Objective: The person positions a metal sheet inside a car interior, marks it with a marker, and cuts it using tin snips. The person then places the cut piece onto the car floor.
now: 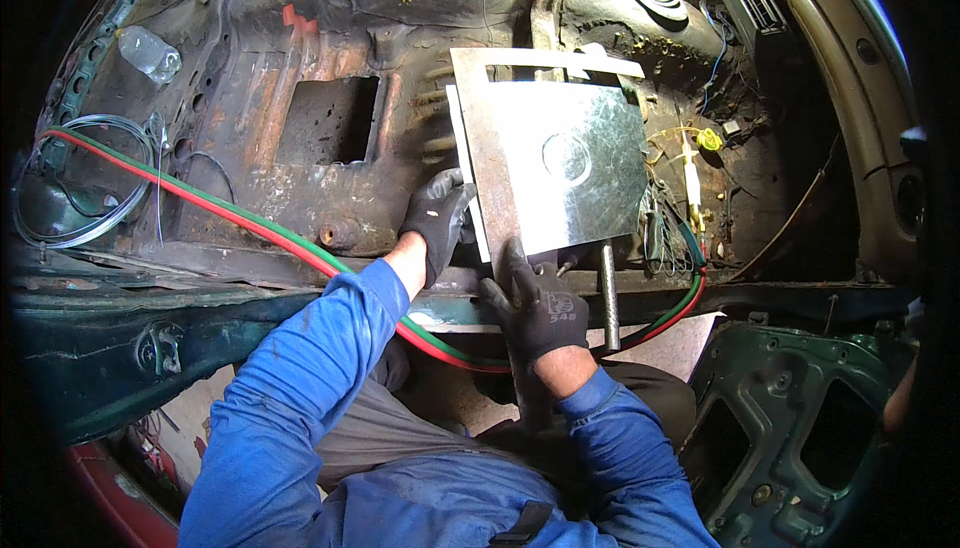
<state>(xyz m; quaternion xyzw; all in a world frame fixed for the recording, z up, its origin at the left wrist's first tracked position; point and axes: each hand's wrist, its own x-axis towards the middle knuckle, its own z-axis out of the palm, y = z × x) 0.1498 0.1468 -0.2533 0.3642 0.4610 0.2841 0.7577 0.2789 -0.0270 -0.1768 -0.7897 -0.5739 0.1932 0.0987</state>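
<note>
A shiny sheet of metal [590, 168] with a round mark on it lies over the car floor. A worn steel square [487, 148] rests on it, its long blade along the sheet's left side and its short blade across the far edge. My left hand [437, 218], in a black glove, grips the sheet's left edge, fingertips partly hidden. My right hand [540, 308], also gloved, is closed around the square's long blade near the sheet's front edge, with a finger stretched along it. Beside it, a metal tube-like handle [609, 298] pokes out from under the sheet.
A rectangular hole [328, 120] is cut in the rusty floor [400, 78]. Red and green hoses [250, 218] cross the sill toward a torch [691, 178] at right. Coiled wire [85, 238] and a plastic bottle [150, 54] lie left. A green door [800, 428] stands near right.
</note>
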